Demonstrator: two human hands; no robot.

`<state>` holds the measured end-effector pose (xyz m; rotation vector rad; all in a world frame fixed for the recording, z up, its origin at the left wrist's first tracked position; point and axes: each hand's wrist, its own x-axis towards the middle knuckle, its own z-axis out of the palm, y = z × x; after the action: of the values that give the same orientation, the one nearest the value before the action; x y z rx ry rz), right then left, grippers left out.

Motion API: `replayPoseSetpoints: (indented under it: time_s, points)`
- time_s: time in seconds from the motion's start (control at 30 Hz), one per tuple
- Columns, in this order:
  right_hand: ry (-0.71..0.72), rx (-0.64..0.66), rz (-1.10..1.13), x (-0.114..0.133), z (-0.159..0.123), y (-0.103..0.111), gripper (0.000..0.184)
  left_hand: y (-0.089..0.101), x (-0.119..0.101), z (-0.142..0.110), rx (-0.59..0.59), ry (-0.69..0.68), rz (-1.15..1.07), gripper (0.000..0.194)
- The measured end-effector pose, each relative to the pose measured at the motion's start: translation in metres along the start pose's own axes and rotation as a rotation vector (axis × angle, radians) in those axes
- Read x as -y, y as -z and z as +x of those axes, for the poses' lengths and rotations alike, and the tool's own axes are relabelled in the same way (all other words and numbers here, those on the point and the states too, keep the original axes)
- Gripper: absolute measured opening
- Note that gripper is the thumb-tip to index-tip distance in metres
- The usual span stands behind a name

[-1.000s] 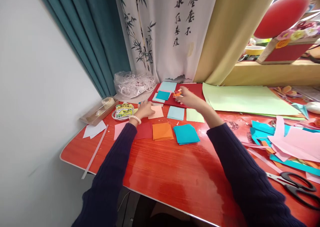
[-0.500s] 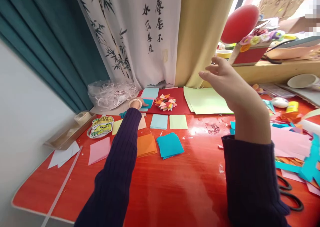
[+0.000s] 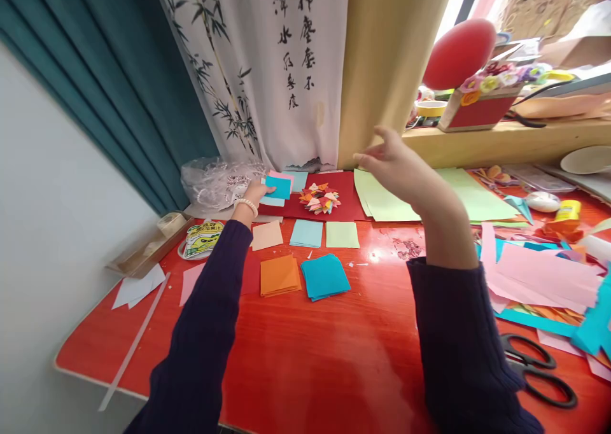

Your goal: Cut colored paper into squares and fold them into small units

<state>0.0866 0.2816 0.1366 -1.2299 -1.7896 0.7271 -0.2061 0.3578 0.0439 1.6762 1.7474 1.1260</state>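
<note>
At the back left, my left hand is closed on a few small paper squares, with blue, pink and pale blue sheets showing. A light blue sheet lies just behind them on the dark red paper. To their right sits a folded-paper ring in orange, pink and yellow. My right hand hangs in the air above the pale green sheets, fingers apart and holding nothing. Stacks of peach, light blue, pale green, orange and blue squares lie nearer.
Black scissors lie at the right, by pink paper scraps. A glue bottle stands farther back. On the left are a clear plastic bag, a cardboard tray and white paper. A red balloon rests at the window sill.
My left hand has lifted the blue, pink and pale blue squares slightly off the red paper. My right hand has shifted left and down. The view has turned a little.
</note>
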Motion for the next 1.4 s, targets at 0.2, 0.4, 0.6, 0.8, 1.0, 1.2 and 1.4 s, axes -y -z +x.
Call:
replayPoseSetpoints:
  time_s: [0.2,0.4,0.6,0.8,1.0,1.2,1.4]
  points:
    - [0.068,0.212,0.236,0.015,-0.022,-0.046,0.054,-0.002,-0.057,-0.103,-0.079,-0.272,-0.274,0.040]
    - [0.209,0.265,0.284,-0.026,-0.084,-0.056,0.031,-0.054,-0.080,-0.195,0.057,-0.299,-0.463,0.040]
    - [0.040,0.126,0.178,-0.088,-0.173,-0.027,0.029,-0.115,-0.068,-0.247,0.316,-0.170,-0.691,0.038]
    - [-0.014,0.006,0.204,-0.105,-0.209,-0.029,0.047,-0.128,-0.068,-0.261,0.433,-0.190,-0.699,0.045]
    - [0.023,0.012,0.280,-0.103,-0.209,-0.030,0.057,-0.122,-0.073,-0.262,0.432,-0.328,-0.593,0.043]
    - [0.100,-0.020,0.246,-0.100,-0.216,-0.032,0.052,-0.117,-0.075,-0.264,0.398,-0.504,-0.276,0.036]
    - [0.079,0.056,0.351,-0.107,-0.218,-0.034,0.058,-0.121,-0.075,-0.268,0.390,-0.519,-0.222,0.024]
